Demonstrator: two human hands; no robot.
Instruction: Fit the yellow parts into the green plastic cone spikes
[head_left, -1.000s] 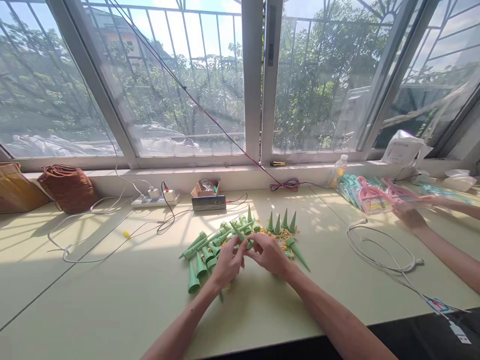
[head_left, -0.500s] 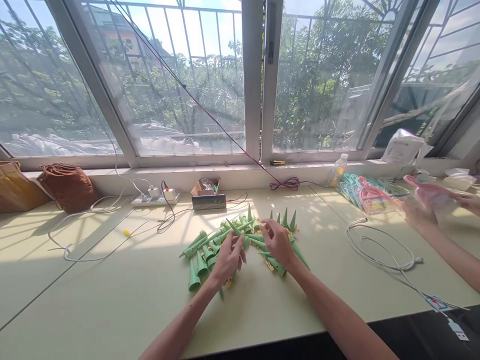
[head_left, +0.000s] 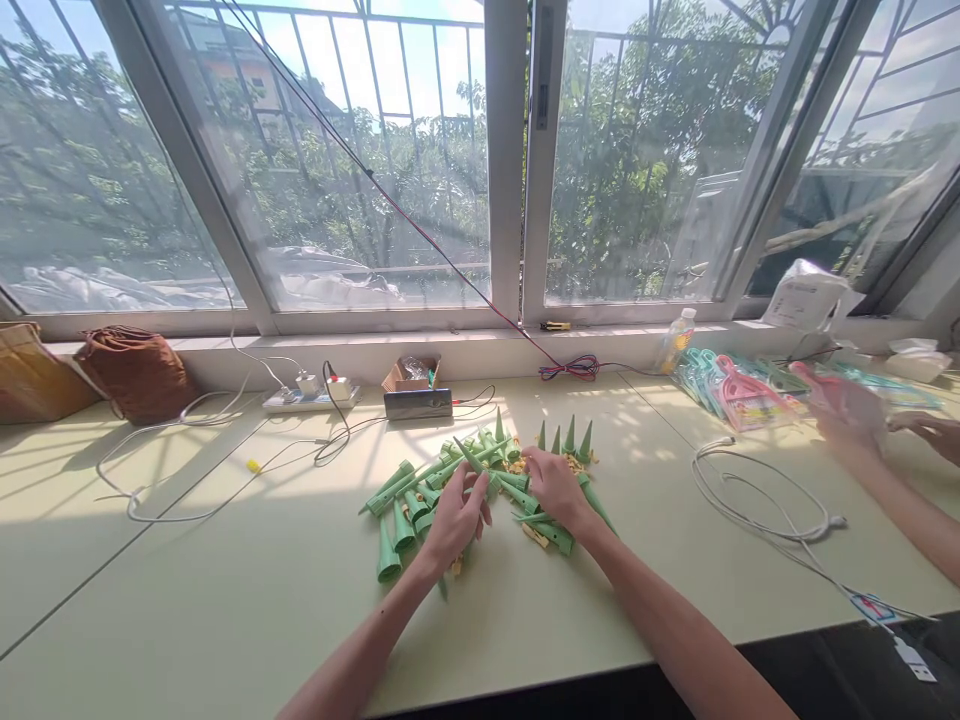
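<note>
My left hand [head_left: 456, 515] is closed around a green plastic cone [head_left: 468, 456], whose pointed tip sticks up and to the left past my fingers. My right hand [head_left: 556, 488] rests lower over the right part of the heap, fingers curled in; whatever they pinch is hidden. Several hollow green cones [head_left: 388, 560] lie in a loose pile around my left hand, some with the open end toward me. Behind my right hand, several cones [head_left: 570, 437] stand upright on their wide ends. Small yellow pieces [head_left: 535, 536] lie among the cones beneath my right hand.
At the right, another person's hands [head_left: 851, 420] handle a pink item beside bagged pink and teal goods [head_left: 739, 390]. A bottle [head_left: 678, 340], a coiled white cable [head_left: 750, 500], a small box [head_left: 412, 373], a dark phone-like slab [head_left: 418, 404] and a power strip [head_left: 311, 398] sit on the table.
My right hand has shifted slightly and its fingers have dipped toward the cones and yellow pieces. My left hand keeps its place. The other person's hands have moved with the pink item.
</note>
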